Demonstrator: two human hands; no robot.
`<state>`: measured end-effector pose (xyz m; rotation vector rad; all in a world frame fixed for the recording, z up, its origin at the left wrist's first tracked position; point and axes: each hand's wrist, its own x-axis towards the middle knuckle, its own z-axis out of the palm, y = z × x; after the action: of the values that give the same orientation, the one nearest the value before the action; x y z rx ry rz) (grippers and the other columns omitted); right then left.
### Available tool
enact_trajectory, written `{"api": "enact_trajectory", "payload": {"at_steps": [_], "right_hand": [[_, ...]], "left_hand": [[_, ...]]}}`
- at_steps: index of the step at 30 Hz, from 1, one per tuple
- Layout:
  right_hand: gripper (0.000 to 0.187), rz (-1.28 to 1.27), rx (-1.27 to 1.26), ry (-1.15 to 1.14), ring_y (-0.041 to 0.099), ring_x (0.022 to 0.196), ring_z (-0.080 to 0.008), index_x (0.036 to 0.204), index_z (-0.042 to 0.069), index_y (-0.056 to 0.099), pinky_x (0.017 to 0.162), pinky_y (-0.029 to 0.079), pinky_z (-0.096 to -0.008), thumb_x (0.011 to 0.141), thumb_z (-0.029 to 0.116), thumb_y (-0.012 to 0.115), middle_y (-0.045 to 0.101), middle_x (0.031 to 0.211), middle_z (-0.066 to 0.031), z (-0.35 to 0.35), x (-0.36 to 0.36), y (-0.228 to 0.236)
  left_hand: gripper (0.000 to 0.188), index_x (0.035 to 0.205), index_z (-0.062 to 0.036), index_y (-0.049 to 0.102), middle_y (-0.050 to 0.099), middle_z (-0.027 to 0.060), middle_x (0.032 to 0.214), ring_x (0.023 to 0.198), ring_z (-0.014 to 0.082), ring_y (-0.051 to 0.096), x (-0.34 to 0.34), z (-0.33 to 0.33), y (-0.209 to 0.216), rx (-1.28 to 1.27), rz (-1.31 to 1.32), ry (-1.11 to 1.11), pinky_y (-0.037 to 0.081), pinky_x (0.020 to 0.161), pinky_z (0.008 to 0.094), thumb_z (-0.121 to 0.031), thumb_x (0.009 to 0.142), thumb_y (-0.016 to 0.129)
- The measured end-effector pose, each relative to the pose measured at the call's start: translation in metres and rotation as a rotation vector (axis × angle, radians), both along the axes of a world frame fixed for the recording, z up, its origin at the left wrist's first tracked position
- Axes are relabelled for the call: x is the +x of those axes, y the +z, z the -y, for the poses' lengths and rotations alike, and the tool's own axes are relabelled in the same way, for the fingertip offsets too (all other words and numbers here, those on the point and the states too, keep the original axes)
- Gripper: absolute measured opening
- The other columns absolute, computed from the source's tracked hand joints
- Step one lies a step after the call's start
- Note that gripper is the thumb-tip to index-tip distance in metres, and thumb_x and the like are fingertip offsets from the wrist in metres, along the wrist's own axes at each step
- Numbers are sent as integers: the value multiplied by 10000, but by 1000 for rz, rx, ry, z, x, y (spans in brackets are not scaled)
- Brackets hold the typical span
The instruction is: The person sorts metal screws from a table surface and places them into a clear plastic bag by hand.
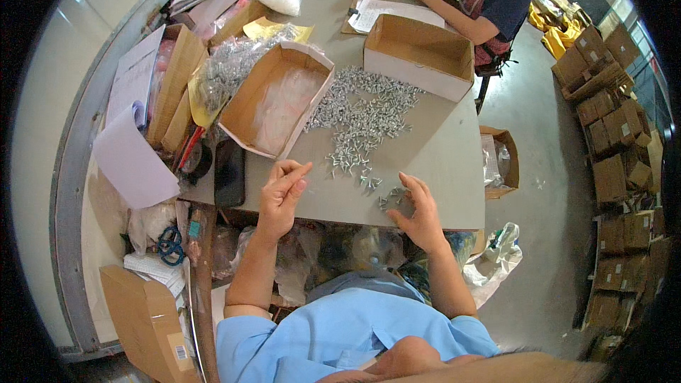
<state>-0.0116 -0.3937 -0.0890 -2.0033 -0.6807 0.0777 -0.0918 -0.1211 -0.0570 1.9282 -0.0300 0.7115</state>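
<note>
- One left hand [282,195] is hovering at the table's near side, fingers bending close to the thumb; whether they are pinching anything, I cannot tell.
- One right hand [422,214] is spreading its thumb and fingers beside several loose screws.
- One heap of screws [365,110], too many to count, is lying mid-table [443,163].
- Two open boxes, one left [298,64], one right [411,79], are flanking it.
- One dark phone [229,174] is lying left.
- One co-worker [489,7] is sitting opposite.

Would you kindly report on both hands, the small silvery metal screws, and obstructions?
Left hand: bunched, hold unclear. Right hand: open, beside stray screws. Main pile: loose on grey tabletop. Brown cardboard box just beyond left hand.
</note>
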Motion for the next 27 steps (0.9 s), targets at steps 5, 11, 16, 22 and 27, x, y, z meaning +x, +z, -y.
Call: {"api": "enact_trajectory", "payload": {"at_steps": [5,11,16,22,27], "right_hand": [[619,-36,-40,60,519,1141,-311,1283,61,517,948,453,-372,699,-2,712,515,1262,-151,2,5,6],[448,24,-158,96,502,1132,-346,1160,63,598,960,438,-401,718,30,662,546,1198,-148,-2,11,7],[257,121,-170,124,531,1014,-329,978,42,656,883,456,-398,722,23,650,583,1045,-124,-11,14,8],[154,194,-192,49,550,947,-329,879,35,654,830,466,-408,726,38,658,593,951,-125,-8,9,2],[140,191,-226,-66,572,919,-337,877,32,654,807,477,-414,738,44,656,602,951,-134,3,-7,2]], "left_hand": [[132,797,-13,674,589,-1,659,572,78,502,-39,16,-12,-601,-365,-117,405,548,223,-129,844,715],[160,683,-44,644,623,10,765,676,69,530,-68,25,-55,-891,-521,-316,422,629,237,-79,769,775],[141,741,-7,670,667,64,961,837,148,606,-85,36,-70,-863,-790,-492,482,747,279,-102,775,768],[360,776,2,630,666,107,808,764,193,616,-81,73,-154,-194,-1024,-595,497,695,344,-300,717,816],[510,947,-3,639,647,132,919,911,232,607,-71,120,-199,-248,-794,-620,480,795,355,-411,695,812]]}}
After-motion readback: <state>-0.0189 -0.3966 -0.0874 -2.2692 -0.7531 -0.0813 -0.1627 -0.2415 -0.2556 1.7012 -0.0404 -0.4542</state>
